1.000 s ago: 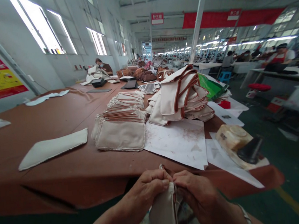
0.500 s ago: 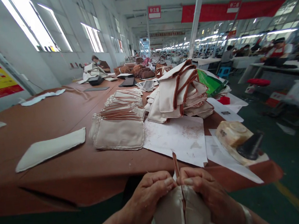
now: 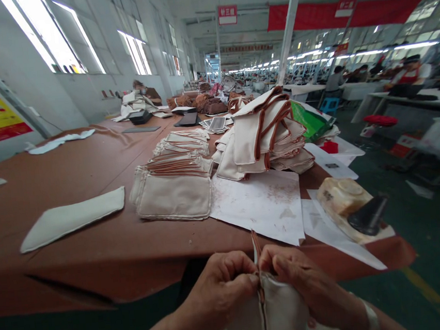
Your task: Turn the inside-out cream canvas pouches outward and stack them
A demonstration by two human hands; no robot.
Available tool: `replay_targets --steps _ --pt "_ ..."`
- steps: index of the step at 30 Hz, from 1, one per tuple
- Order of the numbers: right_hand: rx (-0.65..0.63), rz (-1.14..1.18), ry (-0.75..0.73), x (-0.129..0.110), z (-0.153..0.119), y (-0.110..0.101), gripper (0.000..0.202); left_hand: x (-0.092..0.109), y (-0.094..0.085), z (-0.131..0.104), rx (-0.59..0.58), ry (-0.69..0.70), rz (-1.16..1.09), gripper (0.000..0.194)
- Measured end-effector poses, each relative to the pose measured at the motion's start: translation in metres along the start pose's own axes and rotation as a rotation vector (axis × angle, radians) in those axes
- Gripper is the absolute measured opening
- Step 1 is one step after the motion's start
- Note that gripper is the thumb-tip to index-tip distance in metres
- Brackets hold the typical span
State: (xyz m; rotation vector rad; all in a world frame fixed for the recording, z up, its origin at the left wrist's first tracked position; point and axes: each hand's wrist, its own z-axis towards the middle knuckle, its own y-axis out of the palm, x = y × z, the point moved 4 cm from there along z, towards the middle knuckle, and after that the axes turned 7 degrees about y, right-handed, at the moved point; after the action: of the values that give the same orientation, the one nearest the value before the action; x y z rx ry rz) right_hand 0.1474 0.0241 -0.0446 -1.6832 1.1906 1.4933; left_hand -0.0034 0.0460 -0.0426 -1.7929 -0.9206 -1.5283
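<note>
Cloth (image 3: 284, 309) had opened out below the left hand (image 3: 218, 287) and right hand (image 3: 306, 278); paper (image 3: 262, 202) and a stack (image 3: 174, 195) lay beyond them, a container (image 3: 343, 194) to their right. Both hands pinched the cloth, fingers curled.

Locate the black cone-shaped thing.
In the head view, the black cone is at the right, near the front-right corner of the brown table, just right of the yellowed container.

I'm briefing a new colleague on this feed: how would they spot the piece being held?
Find the brown table and its near edge. There, the left hand and right hand pinch a cream piece with a brown line down its middle. Unlike the stacked pieces, it is in both hands.
</note>
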Motion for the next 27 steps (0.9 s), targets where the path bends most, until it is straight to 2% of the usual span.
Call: replay_targets --steps 3,6,9,15,19,22,25,27 --pt "0.039 -0.118 0.002 -0.004 0.001 0.001 0.036 0.01 -0.001 -0.001 0.004 0.092 0.303 0.015" --pt "0.112 -0.188 0.054 -0.001 0.002 0.0 0.023 0.016 -0.001 -0.002 -0.004 0.179 0.504 0.016" --pt "0.167 -0.242 0.069 0.004 0.003 -0.002 0.014 0.017 -0.002 -0.001 -0.053 0.219 0.601 0.017" --pt "0.262 -0.276 0.011 0.01 0.004 -0.007 0.012 0.022 -0.005 0.001 -0.124 0.184 0.679 0.023" --pt "0.298 -0.245 -0.044 0.011 -0.001 -0.005 0.008 0.02 -0.008 0.002 -0.136 0.097 0.542 0.023" --pt "0.291 -0.242 -0.117 0.009 -0.007 -0.001 0.01 0.012 -0.009 0.003 -0.144 -0.014 0.288 0.023" --pt "0.271 -0.25 -0.239 0.007 -0.014 0.003 0.012 0.002 -0.006 0.003 -0.135 -0.08 -0.005 0.048" --pt "0.251 -0.302 -0.329 0.007 -0.018 0.005 0.012 -0.003 -0.004 0.003 -0.137 -0.122 -0.091 0.064"
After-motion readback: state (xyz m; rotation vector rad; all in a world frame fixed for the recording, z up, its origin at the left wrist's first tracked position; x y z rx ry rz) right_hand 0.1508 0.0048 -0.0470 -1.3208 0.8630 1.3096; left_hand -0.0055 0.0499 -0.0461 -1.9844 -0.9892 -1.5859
